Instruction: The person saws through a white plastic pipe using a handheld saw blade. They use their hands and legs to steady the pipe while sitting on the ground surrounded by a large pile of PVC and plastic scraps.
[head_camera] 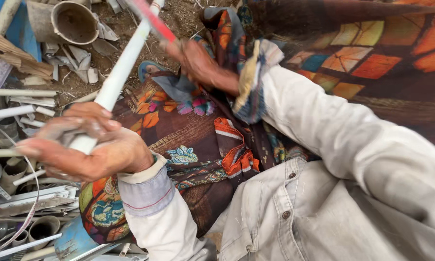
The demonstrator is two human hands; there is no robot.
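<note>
My left hand (84,147) is wrapped around the near end of a long white plastic pipe (122,65) that slants up and away toward the top of the view. Farther up, my right hand (194,59) grips a tool with a red blade or frame (153,19), which lies across the pipe. That hand is blurred. Both arms wear off-white sleeves. A dark patterned cloth (198,140) with orange and blue motifs covers my lap beneath the pipe.
Cut white pipe pieces (19,112) and fittings lie piled on the ground at left. A grey round pipe socket (75,21) sits top left on dirt. A blue container (75,240) stands at bottom left beside short grey pipe stubs (42,227).
</note>
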